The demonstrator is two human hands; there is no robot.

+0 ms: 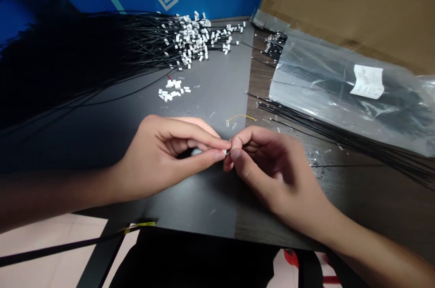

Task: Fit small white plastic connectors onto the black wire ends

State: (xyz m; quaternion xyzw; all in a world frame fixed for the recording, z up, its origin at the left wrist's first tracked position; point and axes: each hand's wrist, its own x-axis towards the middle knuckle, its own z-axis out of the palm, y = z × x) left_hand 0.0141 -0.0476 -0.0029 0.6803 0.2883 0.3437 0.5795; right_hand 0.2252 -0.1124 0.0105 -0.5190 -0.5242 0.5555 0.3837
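Note:
My left hand is closed in a pinch on a small white connector at its fingertips. My right hand meets it tip to tip, pinching the end of a thin black wire. Both hands hover over the dark table near its front edge. A small pile of loose white connectors lies just beyond my left hand. A big bundle of black wires with white connectors on their ends fans across the back left.
A clear plastic bag of black wires with a white label lies at the right, with loose black wires spilling beside it. A yellow rubber band lies past my hands. Blue board and brown cardboard stand behind.

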